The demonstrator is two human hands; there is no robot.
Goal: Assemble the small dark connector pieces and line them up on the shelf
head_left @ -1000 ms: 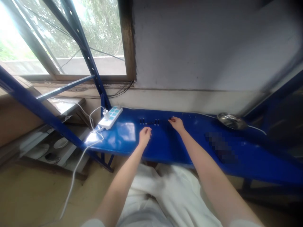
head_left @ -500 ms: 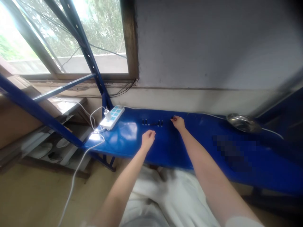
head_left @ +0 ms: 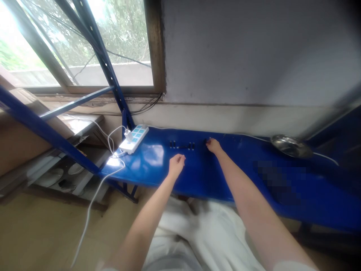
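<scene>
A glossy blue shelf runs across in front of me. Near its back edge stands a short row of small dark pieces. My right hand reaches to the right end of that row, fingers pinched on a small dark piece that is too small to name. My left hand rests on the shelf just in front of the row, fingers loosely curled; nothing shows in it.
A white power strip with a plugged charger and white cable lies at the shelf's left end. A metal bowl sits at the back right. Blue rack struts cross the window on the left; plates lie low left.
My left hand has drawn back slightly from the row and curled. My right hand stays at the row's right end. The view has shifted a little.
</scene>
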